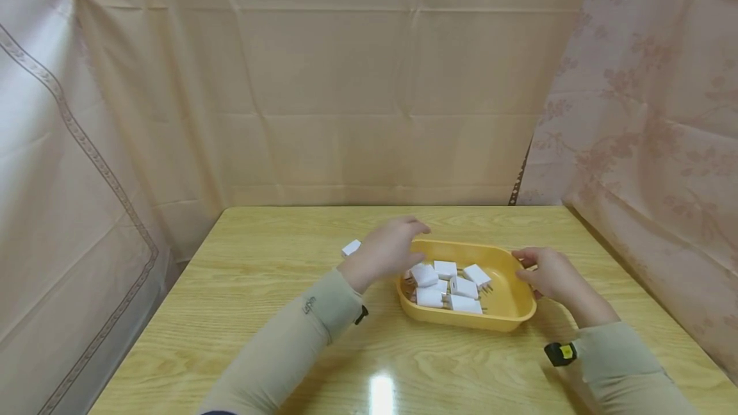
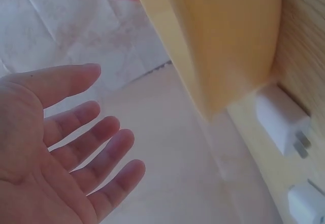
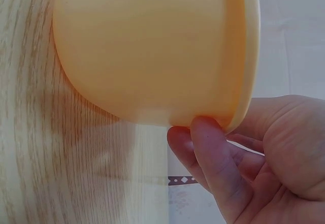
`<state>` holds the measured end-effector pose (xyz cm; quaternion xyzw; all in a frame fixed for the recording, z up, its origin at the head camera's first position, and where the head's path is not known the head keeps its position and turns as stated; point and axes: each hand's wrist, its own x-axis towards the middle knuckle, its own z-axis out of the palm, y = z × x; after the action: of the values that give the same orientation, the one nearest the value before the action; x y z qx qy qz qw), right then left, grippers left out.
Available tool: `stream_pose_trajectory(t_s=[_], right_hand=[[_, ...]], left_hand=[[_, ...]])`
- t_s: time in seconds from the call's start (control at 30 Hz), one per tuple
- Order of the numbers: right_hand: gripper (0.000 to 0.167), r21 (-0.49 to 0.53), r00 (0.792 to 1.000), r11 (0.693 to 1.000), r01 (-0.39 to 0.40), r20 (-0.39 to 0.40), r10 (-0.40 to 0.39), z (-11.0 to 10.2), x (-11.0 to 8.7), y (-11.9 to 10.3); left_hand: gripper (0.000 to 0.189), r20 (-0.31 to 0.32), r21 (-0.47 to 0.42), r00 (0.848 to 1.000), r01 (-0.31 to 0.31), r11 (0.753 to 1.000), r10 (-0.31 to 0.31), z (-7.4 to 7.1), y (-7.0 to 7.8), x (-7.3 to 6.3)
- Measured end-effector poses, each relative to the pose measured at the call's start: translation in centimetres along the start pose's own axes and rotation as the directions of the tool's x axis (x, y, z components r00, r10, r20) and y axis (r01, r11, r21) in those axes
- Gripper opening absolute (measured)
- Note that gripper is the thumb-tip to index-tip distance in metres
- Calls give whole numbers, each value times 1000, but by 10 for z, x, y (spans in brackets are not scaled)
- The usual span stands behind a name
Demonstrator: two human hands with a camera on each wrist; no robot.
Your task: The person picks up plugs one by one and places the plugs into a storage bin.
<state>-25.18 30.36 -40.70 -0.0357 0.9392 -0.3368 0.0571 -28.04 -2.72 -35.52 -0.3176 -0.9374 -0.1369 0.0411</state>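
Observation:
A yellow plastic tray [image 1: 461,320] sits on the table, holding several white plug-in chargers [image 1: 464,287] with metal prongs, piled mostly toward its left half. My right hand [image 1: 550,274] grips the tray's right end; in the right wrist view its fingers [image 3: 210,148] press the outer wall near the rim. Over the tray's left end hangs my left hand [image 1: 389,248], its fingers spread and slightly bent, palm bare in the left wrist view. Just left of the tray, a white charger [image 1: 350,248] lies on the table, partly covered by the left hand.
In the left wrist view two chargers lie on the wood outside the tray, one close to its wall [image 2: 282,117] and another [image 2: 307,203] farther off. The wooden table [image 1: 230,293] meets a beige curtain [image 1: 346,95] at its back edge, with patterned cloth on both sides.

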Motion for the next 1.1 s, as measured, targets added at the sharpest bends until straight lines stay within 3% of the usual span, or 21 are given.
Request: stream_pose_trajectory(t_s=[0.33, 0.6, 1.1], right_hand=[[48, -1, 1000, 1000, 4, -7, -4, 1, 1, 1], [49, -7, 1000, 1000, 4, -13, -4, 1, 1, 1], [49, -2, 1000, 1000, -1, -9, 1, 1, 1, 1]], left_hand=[[52, -38, -91, 994, 103, 990, -107, -3, -29, -2], [51, -77, -123, 986, 140, 983, -150, -2, -52, -6], [49, -104, -258, 964, 213, 943, -246, 14, -86, -15]])
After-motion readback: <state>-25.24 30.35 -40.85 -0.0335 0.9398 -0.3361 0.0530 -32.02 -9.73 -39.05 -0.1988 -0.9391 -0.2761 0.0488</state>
